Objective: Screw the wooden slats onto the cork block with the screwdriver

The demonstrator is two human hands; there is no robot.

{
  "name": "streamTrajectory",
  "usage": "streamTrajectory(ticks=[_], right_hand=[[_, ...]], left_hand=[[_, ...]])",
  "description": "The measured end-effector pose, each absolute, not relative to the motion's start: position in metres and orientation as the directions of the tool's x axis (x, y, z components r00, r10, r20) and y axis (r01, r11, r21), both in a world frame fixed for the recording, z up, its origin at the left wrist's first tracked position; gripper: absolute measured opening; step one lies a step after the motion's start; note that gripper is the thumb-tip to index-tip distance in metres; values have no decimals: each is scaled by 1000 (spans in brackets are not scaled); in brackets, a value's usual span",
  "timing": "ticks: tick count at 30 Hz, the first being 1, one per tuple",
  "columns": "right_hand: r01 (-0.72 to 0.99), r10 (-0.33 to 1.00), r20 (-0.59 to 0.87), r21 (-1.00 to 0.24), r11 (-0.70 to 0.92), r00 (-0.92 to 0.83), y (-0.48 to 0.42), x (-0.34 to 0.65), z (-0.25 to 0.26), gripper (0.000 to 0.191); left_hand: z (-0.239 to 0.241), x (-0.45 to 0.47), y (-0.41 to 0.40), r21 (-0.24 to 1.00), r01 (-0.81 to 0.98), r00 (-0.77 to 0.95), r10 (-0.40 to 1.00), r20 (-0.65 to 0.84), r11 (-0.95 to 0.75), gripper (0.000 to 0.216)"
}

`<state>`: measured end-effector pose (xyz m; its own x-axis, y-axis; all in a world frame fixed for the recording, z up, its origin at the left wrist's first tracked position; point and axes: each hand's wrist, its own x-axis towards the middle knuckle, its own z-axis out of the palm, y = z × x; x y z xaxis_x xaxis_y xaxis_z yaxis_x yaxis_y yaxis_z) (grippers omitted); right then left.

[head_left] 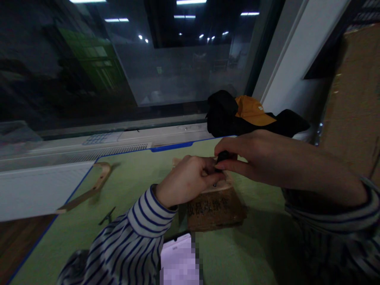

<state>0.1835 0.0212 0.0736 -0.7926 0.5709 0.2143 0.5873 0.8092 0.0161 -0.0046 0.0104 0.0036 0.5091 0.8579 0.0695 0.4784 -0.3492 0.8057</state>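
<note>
My left hand [187, 180] is curled into a loose fist, fingertips pinched at a small black object [222, 158]. My right hand [252, 156] comes in from the right and pinches the same black object between thumb and fingers. Both hands hover over a brown wooden block [215, 209] with dark characters on it, lying on the green mat [124, 190]. What the black object is cannot be made out in the dim light. Both sleeves are striped.
A curved wooden piece [95, 184] lies at the mat's left edge, a small black clip [107, 215] nearer me. A phone [178, 261] sits at the front. A black bag and an orange cap [252, 111] rest by the window; a cardboard box [353, 107] stands right.
</note>
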Motion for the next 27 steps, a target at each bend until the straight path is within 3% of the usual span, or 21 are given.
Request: streamTrajectory(ticks=[17,27], right_hand=[[553,530,265,15,833,-806,21,183,70,25],[531,515,248,-5,847,-820,23,183,71,14]], left_hand=[[4,-7,7,786,477,494,859,132,-395,21],[4,-6,6,770,508,463,876,134,-386,23]])
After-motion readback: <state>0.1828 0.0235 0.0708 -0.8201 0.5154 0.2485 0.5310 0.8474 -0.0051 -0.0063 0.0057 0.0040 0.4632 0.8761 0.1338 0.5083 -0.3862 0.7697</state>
